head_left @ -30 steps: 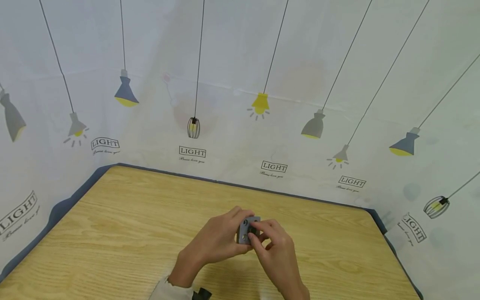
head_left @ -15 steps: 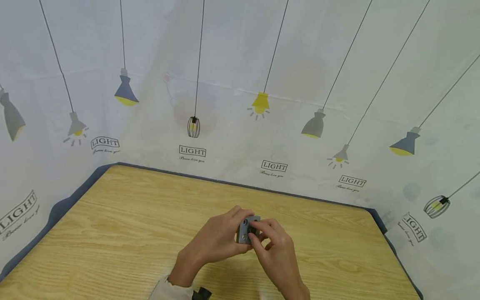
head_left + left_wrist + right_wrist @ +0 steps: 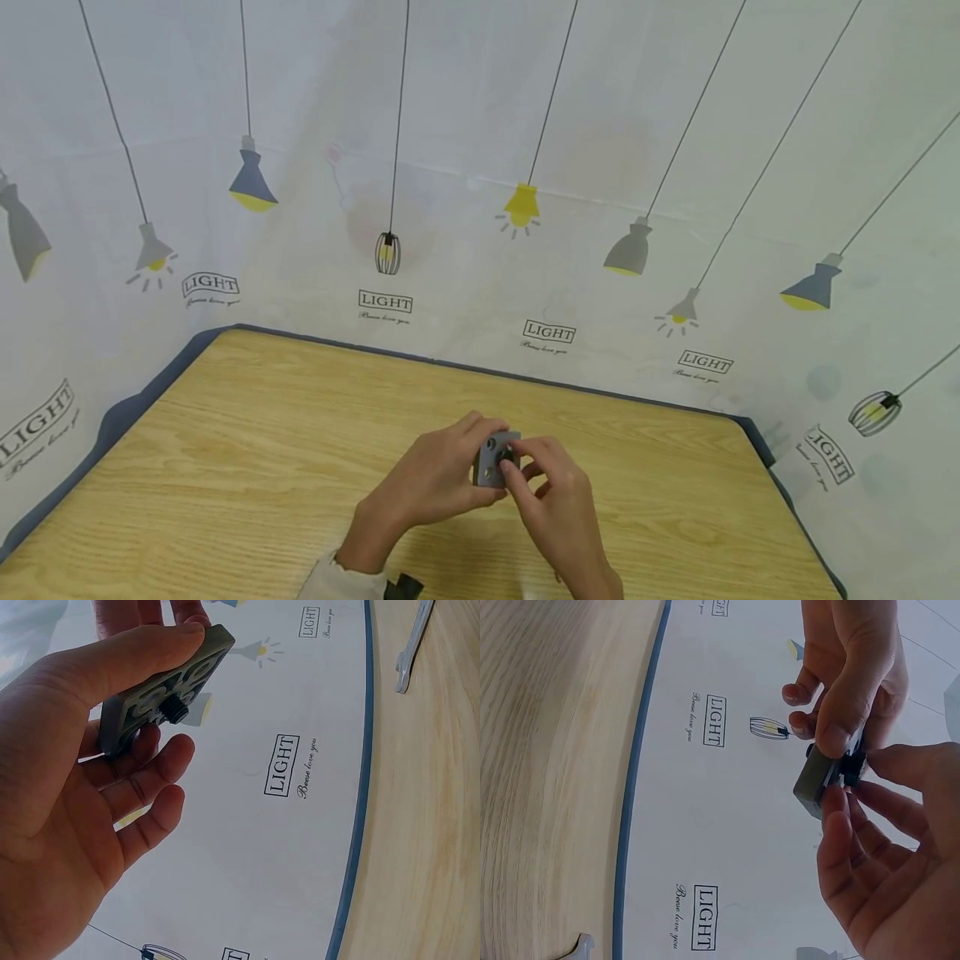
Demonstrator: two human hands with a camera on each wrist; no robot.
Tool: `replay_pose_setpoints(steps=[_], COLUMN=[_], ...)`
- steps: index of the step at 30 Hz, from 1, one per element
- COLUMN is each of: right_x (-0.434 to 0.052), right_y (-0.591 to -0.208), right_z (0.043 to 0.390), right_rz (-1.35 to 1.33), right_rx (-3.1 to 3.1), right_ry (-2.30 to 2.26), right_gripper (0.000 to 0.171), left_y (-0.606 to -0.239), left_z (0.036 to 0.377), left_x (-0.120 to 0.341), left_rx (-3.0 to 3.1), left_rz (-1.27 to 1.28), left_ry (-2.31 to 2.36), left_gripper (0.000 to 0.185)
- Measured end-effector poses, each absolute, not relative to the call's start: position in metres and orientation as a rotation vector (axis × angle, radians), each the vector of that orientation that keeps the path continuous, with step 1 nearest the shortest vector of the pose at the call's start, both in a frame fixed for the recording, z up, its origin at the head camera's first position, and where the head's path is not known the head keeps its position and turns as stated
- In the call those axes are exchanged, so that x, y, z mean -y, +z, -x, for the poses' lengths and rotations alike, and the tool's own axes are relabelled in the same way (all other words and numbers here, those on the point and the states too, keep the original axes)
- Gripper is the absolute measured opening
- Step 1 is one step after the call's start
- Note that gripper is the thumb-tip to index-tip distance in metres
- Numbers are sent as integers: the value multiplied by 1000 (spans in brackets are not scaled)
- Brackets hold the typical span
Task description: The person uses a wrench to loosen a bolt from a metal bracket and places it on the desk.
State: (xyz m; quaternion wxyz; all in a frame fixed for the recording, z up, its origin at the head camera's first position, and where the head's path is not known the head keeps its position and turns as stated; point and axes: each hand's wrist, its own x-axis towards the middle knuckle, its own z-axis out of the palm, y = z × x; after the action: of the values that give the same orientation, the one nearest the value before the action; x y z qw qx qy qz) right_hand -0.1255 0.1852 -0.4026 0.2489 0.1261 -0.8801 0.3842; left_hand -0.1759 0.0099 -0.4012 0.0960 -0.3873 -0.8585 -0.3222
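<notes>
My left hand (image 3: 438, 471) grips a grey square plate (image 3: 486, 468) by its edges, thumb on one side and fingers on the other. Round holes show in the plate's face in the head view. From its ribbed back a black threaded bolt end (image 3: 175, 709) sticks out in the left wrist view. On the opposite face, thumb and index finger of my right hand (image 3: 558, 500) pinch a small black knob-like part (image 3: 851, 766), partly covered by the fingertips. Both hands are held up over the wooden table.
The wooden table (image 3: 300, 417) has a blue edge strip against a white curtain (image 3: 465, 275) printed with lamps. A slim grey metal tool (image 3: 411, 660), partly cut off, lies on the table in the left wrist view. A black wrist device (image 3: 405, 587) shows by the left sleeve.
Thumb and index finger of my right hand have shifted slightly around the black part, uncovering more of the plate's face. The left hand and plate stay where they were.
</notes>
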Motion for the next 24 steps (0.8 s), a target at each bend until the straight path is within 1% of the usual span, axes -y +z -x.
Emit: replay_pose_setpoints(steps=[4, 9, 15, 24], right_x=[-185, -185, -185, -184], right_y=[-402, -401, -403, -403], right_z=[126, 127, 127, 127], right_rz=[-261, -184, -211, -237], right_rx=[2420, 2463, 2457, 2442], right_ry=[1067, 1089, 1106, 1083], right_gripper=[20, 12, 8, 7], left_y=[-401, -400, -400, -399], left_z=[176, 176, 176, 175], left_x=[-10, -10, -10, -9], left_rx=[2556, 2555, 2566, 2573], left_rz=[1145, 1147, 1151, 1157], left_ry=[-945, -932, -944, -952], left_gripper=[66, 67, 66, 66])
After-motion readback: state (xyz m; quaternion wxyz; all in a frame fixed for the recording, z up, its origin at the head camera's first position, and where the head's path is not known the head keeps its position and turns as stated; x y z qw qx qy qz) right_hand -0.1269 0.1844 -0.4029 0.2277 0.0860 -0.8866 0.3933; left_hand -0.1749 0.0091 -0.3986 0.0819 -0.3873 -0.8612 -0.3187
